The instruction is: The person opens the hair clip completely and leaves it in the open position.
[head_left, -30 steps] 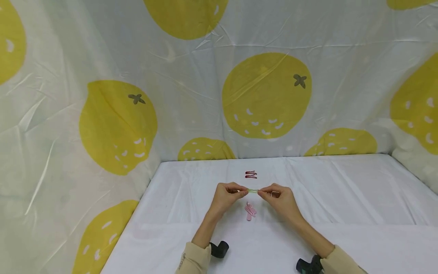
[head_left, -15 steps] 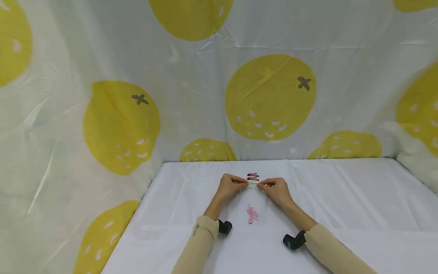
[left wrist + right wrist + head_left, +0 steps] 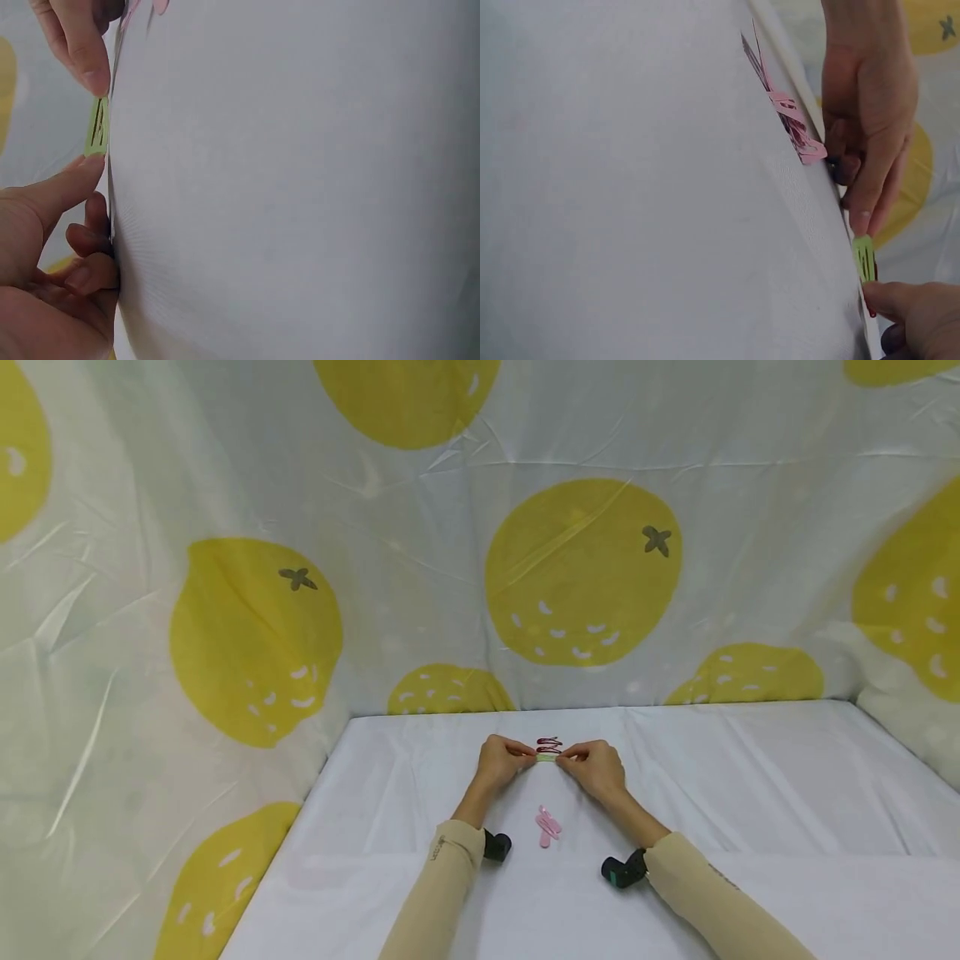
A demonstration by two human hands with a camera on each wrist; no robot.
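In the head view, a light green snap hair clip [image 3: 546, 757] is stretched sideways between both hands just in front of the red hair clips [image 3: 550, 741]. My left hand [image 3: 498, 764] pinches its left end between thumb and finger. The other end is pinched by my right hand [image 3: 598, 768]. Both wrist views show slots in the green clip [image 3: 96, 127], its ends covered by fingertips. It lies low, close over the white cloth. Dark red tips peek out beside it in the right wrist view.
Several pink hair clips [image 3: 548, 825] lie in a crossed pile nearer the body. White cloth [image 3: 750, 793] covers the table, and a lemon-print curtain [image 3: 420, 568] rises behind and at the sides. Black wrist cameras [image 3: 624, 870] sit at both sleeves.
Both hands have moved away from the body with the green hair clip, from above the pink pile to right beside the red clips, and have lowered. Red and pink clips stay put.
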